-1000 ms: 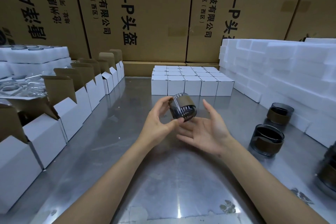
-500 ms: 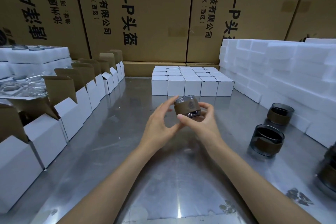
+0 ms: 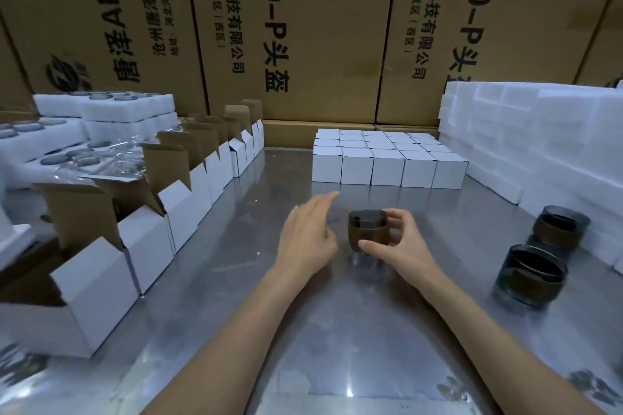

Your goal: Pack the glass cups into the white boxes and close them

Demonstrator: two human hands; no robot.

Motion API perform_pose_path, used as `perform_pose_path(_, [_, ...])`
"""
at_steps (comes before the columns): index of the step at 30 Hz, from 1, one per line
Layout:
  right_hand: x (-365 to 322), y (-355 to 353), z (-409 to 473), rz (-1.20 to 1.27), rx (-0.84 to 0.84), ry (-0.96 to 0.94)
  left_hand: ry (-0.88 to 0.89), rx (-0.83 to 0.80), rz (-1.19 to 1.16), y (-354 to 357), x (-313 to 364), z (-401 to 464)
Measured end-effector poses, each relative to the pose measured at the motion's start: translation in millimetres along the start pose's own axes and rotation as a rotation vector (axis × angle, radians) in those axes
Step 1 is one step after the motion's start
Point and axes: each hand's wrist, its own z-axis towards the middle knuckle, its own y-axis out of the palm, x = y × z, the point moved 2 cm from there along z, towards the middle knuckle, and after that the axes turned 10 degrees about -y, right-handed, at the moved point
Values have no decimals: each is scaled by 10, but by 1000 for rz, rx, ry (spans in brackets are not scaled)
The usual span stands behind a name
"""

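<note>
A dark smoked glass cup (image 3: 366, 229) with a brown band stands upright at the middle of the steel table (image 3: 236, 280). My right hand (image 3: 401, 246) grips it, thumb in front and fingers round the back. My left hand (image 3: 308, 236) hovers just left of the cup with straight fingers, not touching it. Two more cups (image 3: 529, 276) (image 3: 559, 227) stand at the right. A row of open white boxes (image 3: 135, 246) with raised brown flaps runs along the left. Closed white boxes (image 3: 387, 158) sit in a block at the back.
White foam blocks (image 3: 539, 145) are stacked in a wall along the right. Foam trays (image 3: 101, 108) holding more cups lie at the far left, with clear plastic wrap beside them. Large cardboard cartons (image 3: 303, 27) close off the back.
The cup passed from my left hand to my right and went down onto the table upright. My left hand let go and drew away to the left.
</note>
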Motion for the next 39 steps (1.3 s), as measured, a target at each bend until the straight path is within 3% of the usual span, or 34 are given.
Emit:
perform_pose_path(2, [24,14,2,-61,-54,-11,-103,112,219,-161,-88,104])
perform_pose_path(6, [73,45,11,-136,-108,-10,-253,121,707,-529,-276,438])
perform_pose_path(12, [70,35,20,-153,-105,-7,-518,-117,1474,-902,-575,823])
perform_pose_path(16, [66,38,24,-160,-103,-13,-552,-264,1691,-905,-682,837])
perform_pose_path(21, [70,40,32,-169,-110,-10,-468,-234,1544,-886,-662,853])
perform_pose_path(34, [39,47,15,-222,-136,-27,-264,-138,556,-339,436,709])
perform_pose_path(39, [22,53,10,-217,-161,-21,-307,-145,284,-225,743,621])
